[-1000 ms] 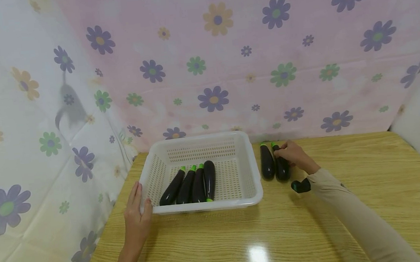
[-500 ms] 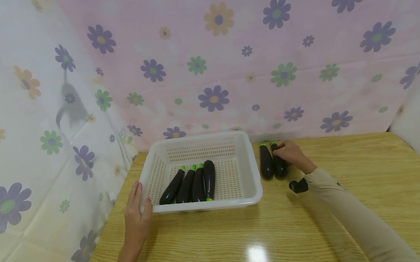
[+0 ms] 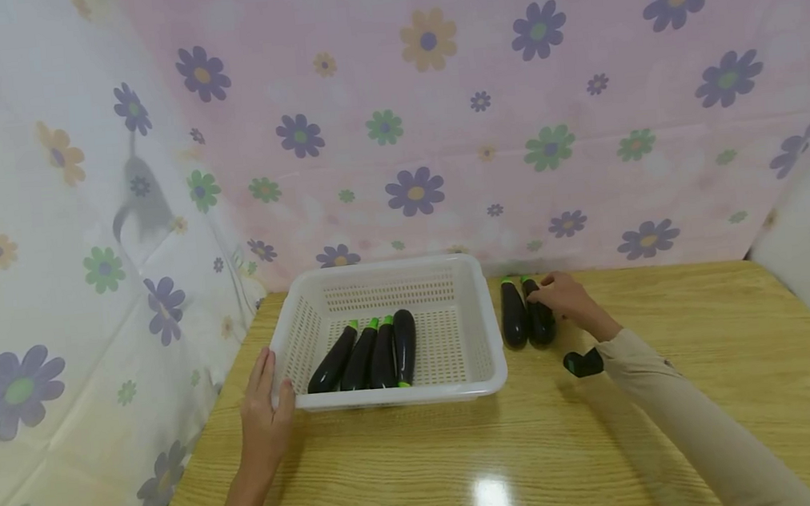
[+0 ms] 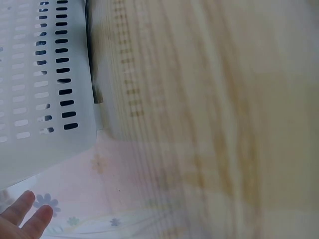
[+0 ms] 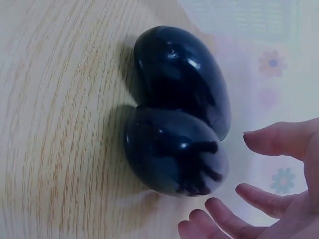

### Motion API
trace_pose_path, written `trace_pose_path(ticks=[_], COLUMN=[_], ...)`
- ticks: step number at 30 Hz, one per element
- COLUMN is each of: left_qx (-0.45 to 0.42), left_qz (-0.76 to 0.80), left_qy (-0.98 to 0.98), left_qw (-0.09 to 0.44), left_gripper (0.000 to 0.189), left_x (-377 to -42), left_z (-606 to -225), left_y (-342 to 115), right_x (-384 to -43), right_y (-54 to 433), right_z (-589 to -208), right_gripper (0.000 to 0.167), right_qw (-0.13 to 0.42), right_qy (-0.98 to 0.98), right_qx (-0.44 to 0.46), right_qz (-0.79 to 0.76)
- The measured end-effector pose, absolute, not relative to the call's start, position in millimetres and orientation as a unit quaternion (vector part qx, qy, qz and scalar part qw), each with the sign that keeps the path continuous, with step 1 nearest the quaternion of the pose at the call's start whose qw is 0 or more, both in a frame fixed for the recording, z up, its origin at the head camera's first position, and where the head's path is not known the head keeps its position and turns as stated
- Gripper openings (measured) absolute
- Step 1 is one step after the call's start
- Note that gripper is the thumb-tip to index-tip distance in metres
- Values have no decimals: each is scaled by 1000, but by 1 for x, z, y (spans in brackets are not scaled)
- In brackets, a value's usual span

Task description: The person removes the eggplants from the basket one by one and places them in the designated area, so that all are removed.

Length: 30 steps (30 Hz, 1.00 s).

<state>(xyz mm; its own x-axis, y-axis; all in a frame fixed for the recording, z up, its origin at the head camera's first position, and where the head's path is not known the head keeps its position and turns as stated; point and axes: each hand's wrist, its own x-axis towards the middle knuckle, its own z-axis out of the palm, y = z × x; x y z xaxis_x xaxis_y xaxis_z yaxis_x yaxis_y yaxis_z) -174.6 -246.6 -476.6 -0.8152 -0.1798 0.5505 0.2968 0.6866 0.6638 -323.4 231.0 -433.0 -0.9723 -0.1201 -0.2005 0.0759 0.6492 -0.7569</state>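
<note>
My left hand point(image 3: 264, 418) rests at the near left corner of a white perforated plastic basket point(image 3: 403, 396), fingers extended along its outside wall. Several dark, glossy eggplants point(image 3: 383, 359) lie side by side in the basket; one has its green end toward me. Two more eggplants lie on the table right of the basket, touching each other: a left one point(image 3: 514, 316) and a right one point(image 3: 541, 325). Over the right one is my right hand point(image 3: 566, 299). In the right wrist view its thumb and fingers point(image 5: 264, 199) are spread, with a gap between them and the eggplant.
The wood-grain table point(image 3: 395, 471) runs up to a flowered pink cloth point(image 3: 467, 135) at the back, with a white flowered cloth point(image 3: 42, 317) on the left. A black wrist camera point(image 3: 583, 363) hangs below the right wrist.
The two eggplants beside the basket shifted slightly left, then stayed put. My right hand's fingers have loosened from the right eggplant. The left hand stays at the basket.
</note>
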Motion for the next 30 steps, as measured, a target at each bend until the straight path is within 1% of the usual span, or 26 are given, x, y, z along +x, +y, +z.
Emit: trace_pose_path(ticks=[5,14,22,30], left_qx=[-39,-32,-20,-15], left_qz=[-396,-391,-393,-391], left_qy=[-866,-868,-872,-873], left_qw=[303,303,291,290], left_gripper=[55,55,56,56], left_x=[-175,-172,-172,-172], left_z=[-475,-474,-475,-475], left_y=[-246,-245,-244,-244], right_x=[-316,-315,-307,-302], right_y=[234,235,225,214], right_z=[-423,-409,-394,-386], right_gripper=[65,65,62,62], right_qw=[118,120,125,125], right_qy=[903,896,891,893], right_qx=[-21,-37,-55,-68], right_qz=[-412,-425,-433,-427])
